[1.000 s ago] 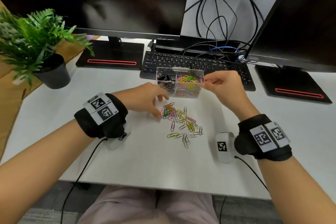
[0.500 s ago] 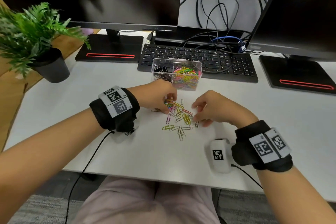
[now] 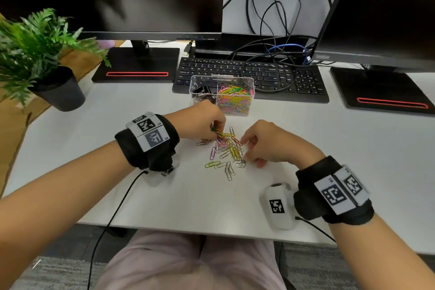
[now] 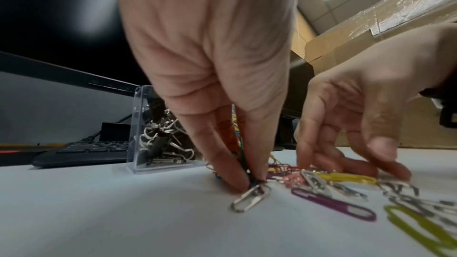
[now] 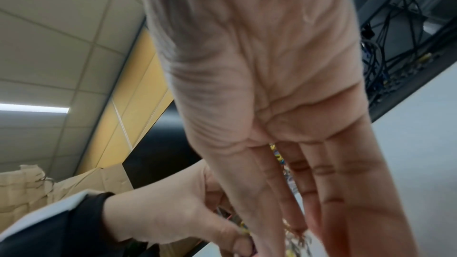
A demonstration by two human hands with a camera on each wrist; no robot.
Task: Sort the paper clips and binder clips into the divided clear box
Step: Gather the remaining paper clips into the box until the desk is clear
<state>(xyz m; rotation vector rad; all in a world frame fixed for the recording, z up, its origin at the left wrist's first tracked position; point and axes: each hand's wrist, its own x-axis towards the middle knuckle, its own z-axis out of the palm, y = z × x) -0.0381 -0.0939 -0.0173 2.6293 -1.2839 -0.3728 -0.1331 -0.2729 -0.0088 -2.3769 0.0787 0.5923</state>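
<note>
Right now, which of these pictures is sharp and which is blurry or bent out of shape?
Head view: mostly sharp, evenly lit, wide-angle bending at the edges; clear box crisp. Left wrist view: left hand fairly sharp, near paper clips soft, right hand slightly smeared. Right wrist view: the whole frame is motion-blurred, including the right hand.

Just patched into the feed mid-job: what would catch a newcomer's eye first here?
The scatter of coloured and silver wire paper clips mid-desk, the left hand pinching some at its far-left edge, the right hand reaching in opposite. Just behind stands the divided clear plastic box: black binder clips left, bright paper clips right.
</note>
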